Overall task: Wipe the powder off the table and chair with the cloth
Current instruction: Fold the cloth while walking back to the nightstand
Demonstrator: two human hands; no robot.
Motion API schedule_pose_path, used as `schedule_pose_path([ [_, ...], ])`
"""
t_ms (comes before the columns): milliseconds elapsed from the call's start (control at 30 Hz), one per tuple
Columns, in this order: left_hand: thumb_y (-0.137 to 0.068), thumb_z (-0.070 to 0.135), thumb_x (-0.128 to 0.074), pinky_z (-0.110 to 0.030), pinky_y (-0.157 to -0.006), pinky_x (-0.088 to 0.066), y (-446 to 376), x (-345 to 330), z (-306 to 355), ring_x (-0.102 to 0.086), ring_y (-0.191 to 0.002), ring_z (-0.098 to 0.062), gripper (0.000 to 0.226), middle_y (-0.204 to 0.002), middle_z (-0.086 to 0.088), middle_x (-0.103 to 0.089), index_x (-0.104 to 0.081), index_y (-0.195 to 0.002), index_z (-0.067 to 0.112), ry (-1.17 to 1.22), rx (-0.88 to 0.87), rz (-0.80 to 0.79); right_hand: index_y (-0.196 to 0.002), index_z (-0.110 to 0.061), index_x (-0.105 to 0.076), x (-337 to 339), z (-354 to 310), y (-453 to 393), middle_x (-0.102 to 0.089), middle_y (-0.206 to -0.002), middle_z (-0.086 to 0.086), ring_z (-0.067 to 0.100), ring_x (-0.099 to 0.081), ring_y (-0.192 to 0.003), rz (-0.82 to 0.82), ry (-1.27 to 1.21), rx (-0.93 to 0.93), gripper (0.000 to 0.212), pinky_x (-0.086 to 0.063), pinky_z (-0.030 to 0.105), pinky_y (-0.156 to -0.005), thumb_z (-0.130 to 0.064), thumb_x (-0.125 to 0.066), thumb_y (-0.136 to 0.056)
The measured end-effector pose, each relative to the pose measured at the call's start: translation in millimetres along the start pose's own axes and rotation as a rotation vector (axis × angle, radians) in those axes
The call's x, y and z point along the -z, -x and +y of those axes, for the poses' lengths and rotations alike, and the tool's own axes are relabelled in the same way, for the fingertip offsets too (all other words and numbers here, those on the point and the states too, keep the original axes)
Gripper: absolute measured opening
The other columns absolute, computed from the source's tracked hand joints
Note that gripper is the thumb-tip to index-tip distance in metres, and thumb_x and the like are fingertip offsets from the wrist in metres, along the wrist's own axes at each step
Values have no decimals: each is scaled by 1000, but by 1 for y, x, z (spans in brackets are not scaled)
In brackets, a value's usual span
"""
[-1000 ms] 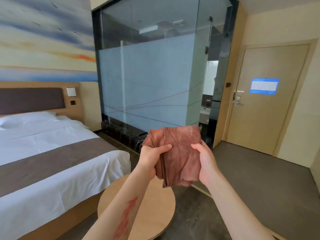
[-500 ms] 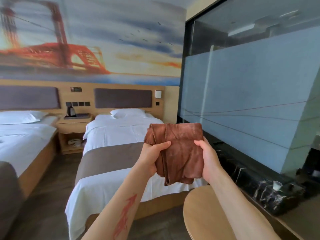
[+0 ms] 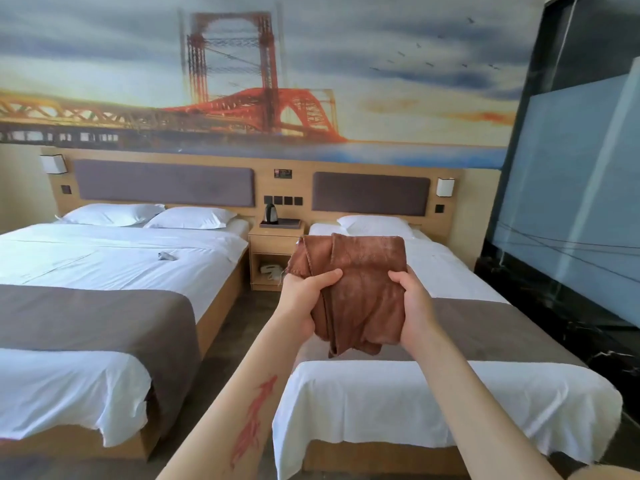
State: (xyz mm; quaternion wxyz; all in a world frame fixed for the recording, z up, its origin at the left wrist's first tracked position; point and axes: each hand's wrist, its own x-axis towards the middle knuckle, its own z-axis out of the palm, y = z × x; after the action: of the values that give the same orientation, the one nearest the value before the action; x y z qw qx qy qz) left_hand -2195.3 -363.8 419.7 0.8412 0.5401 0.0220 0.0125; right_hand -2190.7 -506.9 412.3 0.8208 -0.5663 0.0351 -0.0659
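Both hands grip a soft, rust-brown folded terry cloth [image 3: 356, 289] in mid-air above the near end of the right bed [image 3: 450, 393]: left hand [image 3: 304, 299] and right hand [image 3: 414, 303] clamp its side edges; it looks light, limp, easily bunched

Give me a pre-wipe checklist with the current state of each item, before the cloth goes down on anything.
1. Cloth in hand: ok, left hand and right hand both grip it.
2. Cloth bunched into a usable pad: ok, folded over, lower edge hanging loose.
3. Table in view: not ok, only two beds and a nightstand show.
4. Chair in view: not ok.
5. Powder located: cannot tell.
6. Cloth clean: cannot tell.
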Motion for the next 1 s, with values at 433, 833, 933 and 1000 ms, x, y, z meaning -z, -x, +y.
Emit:
schedule_pose_path([
  [433,-71,3,-76,-49,-83,-55,-237,188,70,-66,-95,-33,47,-110,-16,-68,-61,-116,8,-38,-115,258,-107,-22,-59,-223,107,-228,-66,-102,7,27,-62,-97,-276,44,-31,23,-51,41,-89,-15,-44,-91],
  [833,-72,4,-76,-32,-65,-57,-488,300,154,-67,-80,-23,28,-92,-8,-69,-64,-96,10,-105,-144,250,-116,-22,-55,-391,162,-455,-62,-116,9,30,-59,-105,-271,62,-53,27,-47,47,-97,-20,-49,-90],
  [933,-71,3,-77,-35,-71,-56,-553,328,159,-67,-83,-25,41,-104,-15,-69,-63,-110,3,-109,-131,256,-118,-18,-56,-424,179,-506,-63,-111,10,29,-61,-100,-257,26,-58,29,-51,42,-88,-14,-48,-90],
  [1000,-70,4,-77,-36,-71,-57,-600,347,164,-67,-85,-26,45,-107,-16,-69,-62,-113,3,-111,-112,241,-119,-16,-57,-445,192,-540,-64,-108,11,29,-62,-98,-237,-14,-60,31,-52,39,-82,-11,-47,-90],
])
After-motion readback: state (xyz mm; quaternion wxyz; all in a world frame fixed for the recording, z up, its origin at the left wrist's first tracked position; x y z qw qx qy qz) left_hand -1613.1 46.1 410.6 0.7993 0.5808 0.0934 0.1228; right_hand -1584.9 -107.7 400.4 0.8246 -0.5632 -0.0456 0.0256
